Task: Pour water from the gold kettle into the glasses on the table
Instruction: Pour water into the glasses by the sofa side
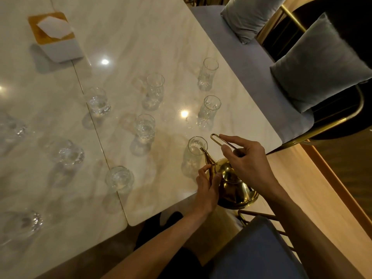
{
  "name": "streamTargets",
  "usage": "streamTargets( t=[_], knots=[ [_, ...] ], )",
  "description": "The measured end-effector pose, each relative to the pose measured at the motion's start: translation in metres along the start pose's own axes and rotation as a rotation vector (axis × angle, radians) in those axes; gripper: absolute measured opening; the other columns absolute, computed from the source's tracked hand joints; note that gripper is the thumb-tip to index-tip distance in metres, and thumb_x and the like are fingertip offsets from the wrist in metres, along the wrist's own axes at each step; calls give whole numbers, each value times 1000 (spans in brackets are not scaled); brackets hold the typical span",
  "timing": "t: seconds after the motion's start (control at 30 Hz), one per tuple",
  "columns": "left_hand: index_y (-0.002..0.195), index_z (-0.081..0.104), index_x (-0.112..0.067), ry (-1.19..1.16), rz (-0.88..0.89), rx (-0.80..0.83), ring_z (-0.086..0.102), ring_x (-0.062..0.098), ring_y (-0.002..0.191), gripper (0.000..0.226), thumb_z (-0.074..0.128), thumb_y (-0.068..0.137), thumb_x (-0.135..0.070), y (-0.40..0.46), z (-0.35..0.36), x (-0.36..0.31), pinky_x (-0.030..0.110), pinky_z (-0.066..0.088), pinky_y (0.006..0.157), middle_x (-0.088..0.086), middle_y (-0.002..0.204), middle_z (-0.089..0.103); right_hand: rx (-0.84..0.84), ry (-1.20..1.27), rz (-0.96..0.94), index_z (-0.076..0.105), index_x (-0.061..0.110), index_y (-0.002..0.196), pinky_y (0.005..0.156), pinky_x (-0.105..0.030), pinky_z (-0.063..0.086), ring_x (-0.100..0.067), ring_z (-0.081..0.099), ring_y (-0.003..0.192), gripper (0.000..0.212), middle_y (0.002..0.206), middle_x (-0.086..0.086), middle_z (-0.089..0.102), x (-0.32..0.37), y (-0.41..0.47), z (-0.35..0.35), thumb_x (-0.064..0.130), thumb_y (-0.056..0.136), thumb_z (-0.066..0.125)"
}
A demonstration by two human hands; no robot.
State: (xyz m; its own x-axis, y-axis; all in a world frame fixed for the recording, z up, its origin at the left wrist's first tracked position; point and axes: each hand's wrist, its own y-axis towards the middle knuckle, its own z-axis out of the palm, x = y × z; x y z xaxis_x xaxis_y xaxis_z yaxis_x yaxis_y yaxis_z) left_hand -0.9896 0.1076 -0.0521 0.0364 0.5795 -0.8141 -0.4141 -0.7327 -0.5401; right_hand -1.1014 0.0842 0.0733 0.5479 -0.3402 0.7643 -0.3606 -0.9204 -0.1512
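Observation:
The gold kettle [234, 190] is tilted over the near right corner of the marble table [128, 43]. Its thin spout tip reaches over the rim of the nearest glass [194, 156]. My right hand [247, 160] grips the kettle's long wire handle from above. My left hand [207, 190] pinches the spout near its base. Several more clear glasses stand across the table, among them one glass [208, 112] just beyond, one glass [144, 131] in the middle and one glass [119, 178] near the front seam. Water in them is hard to judge.
A white tissue box [55, 37] with a wooden lid stands at the far left. A bench with two grey cushions [320, 65] runs along the table's right side. A blue-seated chair [259, 250] with a gold frame is at the near right.

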Motion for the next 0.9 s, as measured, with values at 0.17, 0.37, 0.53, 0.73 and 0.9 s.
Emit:
streamTargets(
  t=[0.17,0.37,0.53,0.73,0.9],
  knots=[
    [134,32,-43,-33,-13,13,49,29,133,86,53,66,-91,1,3,-1,54,50,104,6,149,36,10,-14,8,68,37,126,58,-16,48,0,60,57,30,77,29,62,9,2,-3,29,96,64],
    [130,32,-40,-31,-27,-8,47,32,133,53,50,88,-66,-3,8,-11,50,51,104,4,141,36,24,-25,22,67,32,127,63,-15,40,6,53,51,31,78,27,54,16,3,-7,27,96,64],
    [130,32,-43,-60,-37,20,47,30,132,92,51,57,-96,-7,10,-10,55,49,105,8,148,37,29,-39,23,68,33,127,79,-27,50,-3,62,83,32,115,11,69,19,3,-9,30,96,65],
    [122,34,-56,-98,-43,49,49,32,133,81,53,56,-98,-7,10,-2,57,48,106,9,150,38,40,-70,31,68,33,127,87,-29,52,-13,65,106,32,133,12,64,20,5,-9,32,96,64],
    [123,34,-54,-112,-55,58,49,32,133,83,54,55,-97,-10,10,-3,56,49,105,9,150,39,46,-97,33,68,32,128,84,-25,48,-9,61,102,32,135,11,63,20,7,-9,31,96,64]
  ],
)
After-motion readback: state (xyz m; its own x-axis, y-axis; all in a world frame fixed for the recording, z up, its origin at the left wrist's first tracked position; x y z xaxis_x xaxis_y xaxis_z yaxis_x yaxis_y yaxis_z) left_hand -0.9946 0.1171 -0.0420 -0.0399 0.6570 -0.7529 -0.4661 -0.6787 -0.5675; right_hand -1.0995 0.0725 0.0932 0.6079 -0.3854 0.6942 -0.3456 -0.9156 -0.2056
